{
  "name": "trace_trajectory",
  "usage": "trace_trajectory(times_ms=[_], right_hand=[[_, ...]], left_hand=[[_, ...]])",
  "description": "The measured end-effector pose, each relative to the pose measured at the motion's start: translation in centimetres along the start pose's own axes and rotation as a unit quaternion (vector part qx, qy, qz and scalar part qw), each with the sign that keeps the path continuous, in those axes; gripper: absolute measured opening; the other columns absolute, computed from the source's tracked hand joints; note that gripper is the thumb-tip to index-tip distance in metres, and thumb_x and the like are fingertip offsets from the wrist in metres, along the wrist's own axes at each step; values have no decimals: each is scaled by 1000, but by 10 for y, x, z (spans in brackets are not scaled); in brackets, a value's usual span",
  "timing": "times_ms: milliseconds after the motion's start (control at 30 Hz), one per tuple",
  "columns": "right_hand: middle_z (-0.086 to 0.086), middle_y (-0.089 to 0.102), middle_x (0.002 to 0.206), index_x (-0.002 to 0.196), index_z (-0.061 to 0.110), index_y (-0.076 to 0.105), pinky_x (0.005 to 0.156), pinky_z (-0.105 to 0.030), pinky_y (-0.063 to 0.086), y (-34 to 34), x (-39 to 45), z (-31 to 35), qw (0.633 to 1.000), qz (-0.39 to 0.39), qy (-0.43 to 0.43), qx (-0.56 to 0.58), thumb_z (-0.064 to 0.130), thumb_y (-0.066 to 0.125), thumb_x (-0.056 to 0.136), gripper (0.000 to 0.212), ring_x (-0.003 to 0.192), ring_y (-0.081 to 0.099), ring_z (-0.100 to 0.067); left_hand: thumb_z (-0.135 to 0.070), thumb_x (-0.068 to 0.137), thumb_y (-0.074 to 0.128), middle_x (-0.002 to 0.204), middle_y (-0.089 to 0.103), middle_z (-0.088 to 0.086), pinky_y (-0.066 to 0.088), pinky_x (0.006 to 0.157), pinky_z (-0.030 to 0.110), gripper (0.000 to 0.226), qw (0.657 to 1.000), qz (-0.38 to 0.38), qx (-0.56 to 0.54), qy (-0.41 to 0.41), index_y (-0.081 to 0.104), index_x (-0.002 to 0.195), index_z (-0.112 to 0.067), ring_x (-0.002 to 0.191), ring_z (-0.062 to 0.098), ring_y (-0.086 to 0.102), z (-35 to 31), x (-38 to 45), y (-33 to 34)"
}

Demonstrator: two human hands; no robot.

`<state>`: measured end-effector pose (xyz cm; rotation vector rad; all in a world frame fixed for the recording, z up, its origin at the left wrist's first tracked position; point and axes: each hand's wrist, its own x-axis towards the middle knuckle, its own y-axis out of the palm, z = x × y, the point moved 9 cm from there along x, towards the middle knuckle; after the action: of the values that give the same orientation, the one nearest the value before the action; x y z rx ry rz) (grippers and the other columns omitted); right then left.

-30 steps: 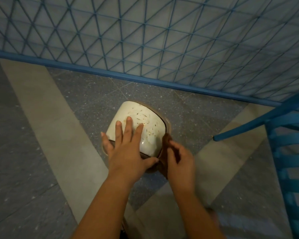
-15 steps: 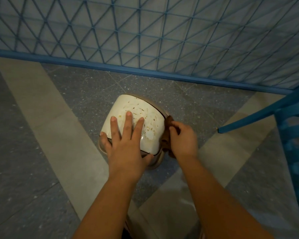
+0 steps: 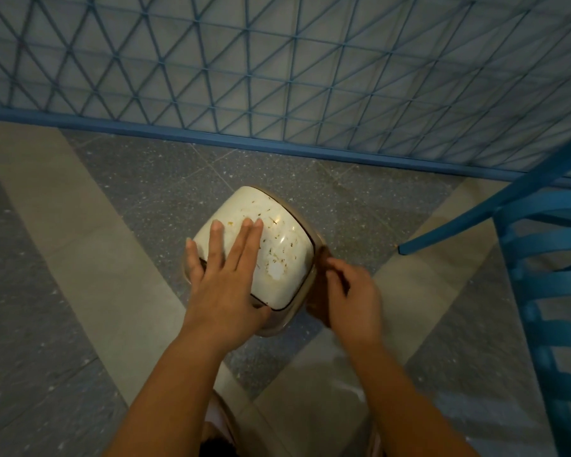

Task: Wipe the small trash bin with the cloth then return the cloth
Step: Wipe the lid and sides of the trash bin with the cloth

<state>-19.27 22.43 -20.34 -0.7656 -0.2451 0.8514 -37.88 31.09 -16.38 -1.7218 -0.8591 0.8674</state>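
Note:
The small trash bin (image 3: pixel 277 245) stands on the floor below me, with a cream lid flecked with brown specks and a tan body beneath. My left hand (image 3: pixel 226 285) lies flat on the lid's near left part, fingers spread, steadying it. My right hand (image 3: pixel 353 295) presses a brown cloth (image 3: pixel 318 291) against the bin's right side. Most of the cloth is hidden behind that hand, which is blurred.
A blue lattice fence (image 3: pixel 277 77) with a blue base rail runs across the back. A blue chair (image 3: pixel 548 275) stands close on the right, one leg ending near the bin. The floor (image 3: pixel 80 258) has grey and beige tiles.
My right hand with the cloth slid up the bin's right side, then back down toward me. My left hand stayed on the lid, with fingers shifting slightly.

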Motion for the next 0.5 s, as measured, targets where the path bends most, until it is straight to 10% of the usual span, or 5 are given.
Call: trace_trajectory(times_ms=[233, 500], right_hand=[[0, 58, 119, 130, 30, 52, 90, -33, 46, 18, 57, 36, 994, 56, -71, -62, 48, 53, 91, 44, 109, 52, -17], [-1, 61, 108, 123, 21, 58, 80, -30, 44, 17, 49, 28, 989, 70, -91, -97, 40, 54, 92, 36, 103, 54, -20]], left_hand=[[-60, 70, 69, 160, -2, 8, -7, 116, 53, 122, 969, -63, -41, -234, -10, 150, -14, 147, 25, -10, 35, -11, -19], [-60, 74, 65, 161, -6, 0, -14, 112, 57, 114, 981, -6, -32, -193, -8, 151, -18, 147, 17, -13, 46, 1, -10]])
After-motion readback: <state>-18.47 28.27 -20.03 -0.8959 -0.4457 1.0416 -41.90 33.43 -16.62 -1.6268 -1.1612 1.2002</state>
